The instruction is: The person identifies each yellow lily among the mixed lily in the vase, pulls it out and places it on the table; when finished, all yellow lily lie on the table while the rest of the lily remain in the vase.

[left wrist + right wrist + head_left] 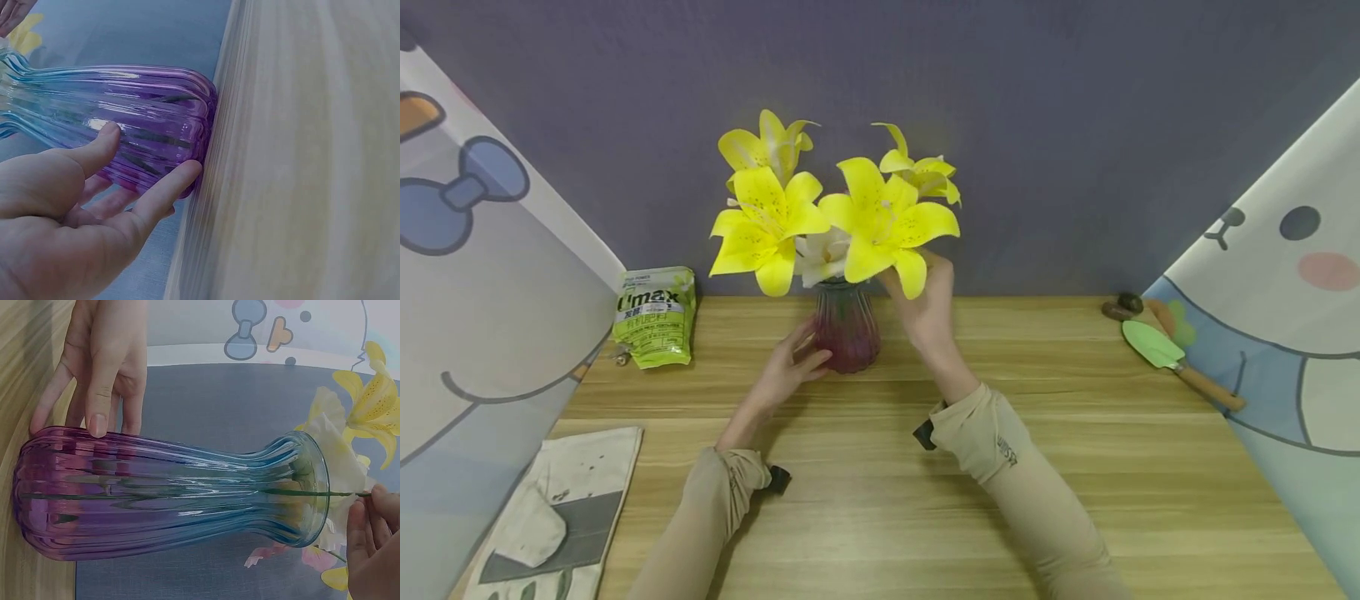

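Note:
A ribbed glass vase [847, 329], blue at its flared neck and purple below, stands upright on the table [850, 500]. Spread fingers of my left hand [69, 225] touch its lower left side, thumb towards the front. At the vase's mouth my right hand [380, 540] pinches a thin green flower stem [350, 494] that runs down inside the glass. Yellow lilies [880, 218] and a white flower [822, 254] rise over the rim, partly covering my right hand [925, 300] in the head view. Pink petals [317, 557] show behind the neck.
A green fertilizer bag [657, 321] stands at the back left. A pale cloth item with a grey band [561, 508] lies front left. On the right are a green trowel [1152, 344] with a wooden handle and dark stones [1117, 311]. A dark wall [1037, 150] rises behind.

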